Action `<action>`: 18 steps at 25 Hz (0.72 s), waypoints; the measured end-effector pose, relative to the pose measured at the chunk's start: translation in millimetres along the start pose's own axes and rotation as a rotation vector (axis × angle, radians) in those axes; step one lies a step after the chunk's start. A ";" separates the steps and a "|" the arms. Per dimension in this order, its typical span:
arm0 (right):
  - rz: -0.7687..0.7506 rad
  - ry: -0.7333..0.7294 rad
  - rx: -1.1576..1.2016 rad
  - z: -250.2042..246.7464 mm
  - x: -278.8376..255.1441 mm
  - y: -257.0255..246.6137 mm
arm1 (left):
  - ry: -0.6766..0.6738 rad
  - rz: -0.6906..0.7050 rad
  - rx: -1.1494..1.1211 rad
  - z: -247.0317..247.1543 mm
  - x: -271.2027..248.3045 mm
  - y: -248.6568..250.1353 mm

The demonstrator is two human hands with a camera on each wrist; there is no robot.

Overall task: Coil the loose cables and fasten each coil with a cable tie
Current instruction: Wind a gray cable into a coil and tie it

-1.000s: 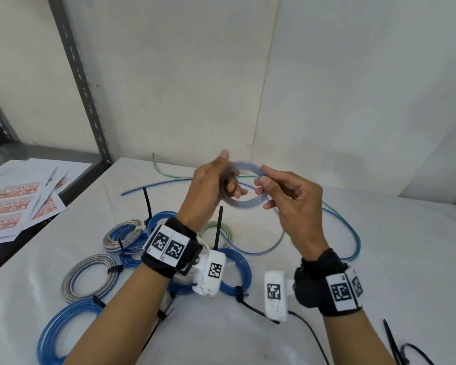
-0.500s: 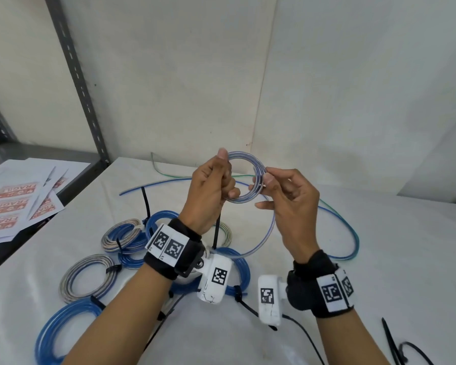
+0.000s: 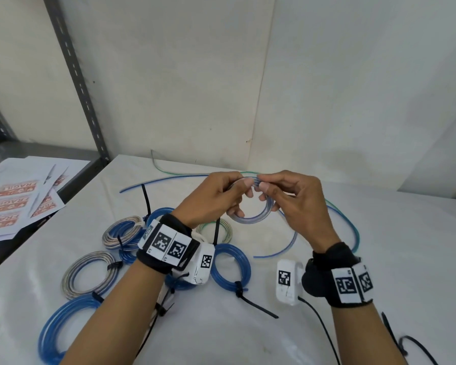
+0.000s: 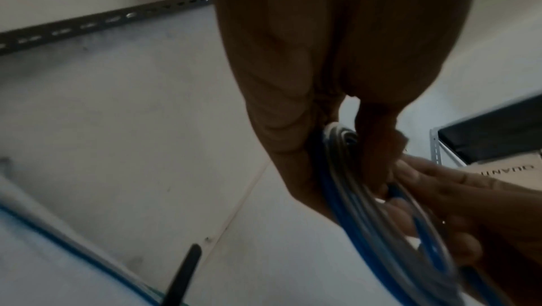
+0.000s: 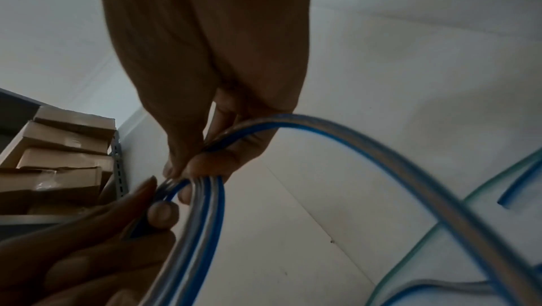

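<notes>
A small coil of clear-and-blue cable (image 3: 250, 219) hangs above the white table (image 3: 379, 259) between both hands. My left hand (image 3: 241, 196) grips its left side, thumb on top and fingers through the loop. My right hand (image 3: 263, 189) pinches the top strands right beside the left thumb. The coil's loose tail (image 3: 287, 243) curves down to the table on the right. In the left wrist view the strands (image 4: 366, 206) run past my curled left fingers (image 4: 293, 148). In the right wrist view my right fingers (image 5: 199, 165) pinch the cable (image 5: 205, 206).
Several tied coils lie at the left: a blue one (image 3: 231, 264), a grey one (image 3: 88, 275), a large blue one (image 3: 61, 327). A loose green cable (image 3: 348, 222) arcs behind my right hand. Black cable ties (image 3: 411, 343) lie at the bottom right. Papers (image 3: 16, 196) sit on a side shelf.
Both hands have come lower with the coil. My right hand has moved from the coil's right side to its top, beside the left thumb. The tail now looks shorter.
</notes>
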State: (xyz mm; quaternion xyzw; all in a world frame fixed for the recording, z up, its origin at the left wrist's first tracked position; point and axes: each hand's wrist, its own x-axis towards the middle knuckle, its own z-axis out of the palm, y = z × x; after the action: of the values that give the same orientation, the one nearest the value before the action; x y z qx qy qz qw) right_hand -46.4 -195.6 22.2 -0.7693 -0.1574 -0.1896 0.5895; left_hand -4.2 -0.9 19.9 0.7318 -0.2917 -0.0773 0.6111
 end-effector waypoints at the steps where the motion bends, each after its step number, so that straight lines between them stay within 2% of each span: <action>1: 0.004 -0.027 -0.014 -0.7 -0.1 1.1 | -0.032 0.000 0.050 -0.7 -0.9 -1.8; 5: 0.026 -0.080 -0.031 -3.4 -0.3 2.2 | -0.044 0.035 0.203 -3.6 -3.7 -0.8; 8: 0.009 -0.070 0.000 -3.4 -1.7 -2.9 | 0.078 0.123 0.184 -0.5 -1.7 0.9; 11: 0.026 0.112 0.142 7.2 -3.0 -5.7 | 0.243 0.189 0.024 -0.5 4.1 1.6; 13: 0.039 0.208 0.214 18.7 -3.7 -5.2 | 0.302 0.220 -0.071 1.9 5.3 3.5; 15: 0.030 0.228 0.239 27.9 -3.2 -3.0 | 0.312 0.208 -0.149 4.1 4.3 4.7; 18: 0.014 0.201 0.241 19.6 -0.8 -0.4 | 0.213 0.115 -0.189 0.1 2.1 4.0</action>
State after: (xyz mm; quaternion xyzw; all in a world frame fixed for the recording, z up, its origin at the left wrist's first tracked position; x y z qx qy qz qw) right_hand -45.2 -176.5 17.6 -0.6710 -0.1138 -0.2414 0.6918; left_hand -3.9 -2.4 24.2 0.6572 -0.2579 0.0090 0.7081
